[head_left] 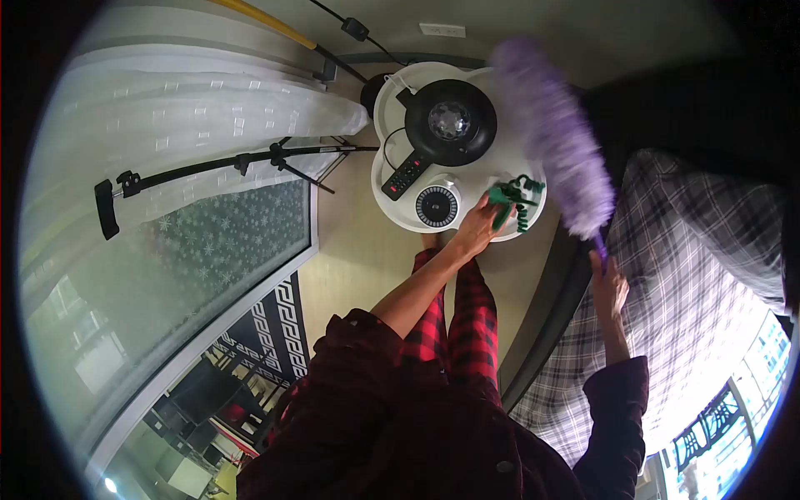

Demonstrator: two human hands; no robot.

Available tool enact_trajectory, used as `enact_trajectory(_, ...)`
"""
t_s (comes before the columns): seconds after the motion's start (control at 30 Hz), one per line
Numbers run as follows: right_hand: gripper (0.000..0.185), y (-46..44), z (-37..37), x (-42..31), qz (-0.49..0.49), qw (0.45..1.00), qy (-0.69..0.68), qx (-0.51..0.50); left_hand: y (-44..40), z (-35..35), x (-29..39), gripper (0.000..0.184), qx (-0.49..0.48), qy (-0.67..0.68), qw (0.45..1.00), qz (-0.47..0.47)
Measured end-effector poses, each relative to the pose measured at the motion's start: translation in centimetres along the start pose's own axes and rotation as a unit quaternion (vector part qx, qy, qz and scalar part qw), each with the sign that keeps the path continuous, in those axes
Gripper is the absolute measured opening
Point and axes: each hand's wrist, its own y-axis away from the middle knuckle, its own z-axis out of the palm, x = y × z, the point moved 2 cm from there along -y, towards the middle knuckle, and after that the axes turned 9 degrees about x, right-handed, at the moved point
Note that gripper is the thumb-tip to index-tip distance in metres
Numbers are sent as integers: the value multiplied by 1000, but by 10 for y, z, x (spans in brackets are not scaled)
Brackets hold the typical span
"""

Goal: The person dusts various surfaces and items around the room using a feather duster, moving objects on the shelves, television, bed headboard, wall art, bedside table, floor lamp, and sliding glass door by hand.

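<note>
My left hand reaches over the front of a white scalloped table, its fingers closed on a green ornament with curly, spring-like strands. What the ornament is made of, I cannot tell. In my right hand is the handle of a fluffy purple duster, raised at the table's right side. The duster's head looks smeared by motion and covers part of the table's right edge. Left of the green ornament stands a white round device with a dark ribbed top.
A black round device with a clear faceted dome and a black remote lie on the table. A black tripod extends from the left, beside a white curtain. A plaid-covered bed is at right.
</note>
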Motion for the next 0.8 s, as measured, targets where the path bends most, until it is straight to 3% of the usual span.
enact_trajectory(0.1,46,-1,0,13,-27,999,39,-12,-7,-10,-1,26,-1,48,999,-25)
enact_trajectory(0.17,47,-8,2,21,17,998,51,-32,-11,-9,-1,24,33,3,999,-8)
enact_trajectory(0.23,48,-5,2,21,142,989,-39,24,-11,17,-8,29,-17,-6,999,-42)
enact_trajectory(0.27,46,-2,-2,12,211,974,-80,18,-26,12,-12,24,66,-51,996,-43)
enact_trajectory(0.4,41,38,-5,6,228,941,-221,117,-99,27,-36,18,129,-87,979,-134)
enact_trajectory(0.47,43,82,4,-1,233,932,-258,99,-123,32,-47,17,130,-77,977,-151)
enact_trajectory(0.5,45,106,-3,-11,239,941,-239,37,-133,31,-48,17,132,-69,975,-167)
enact_trajectory(0.53,47,131,-11,-19,243,944,-220,-26,-140,25,-48,27,97,-28,973,-206)
enact_trajectory(0.67,47,228,-19,-10,156,975,-69,-143,-127,8,-45,33,141,43,967,-206)
enact_trajectory(0.8,43,263,-33,-2,247,951,-102,-157,-102,-52,-19,32,165,74,951,-250)
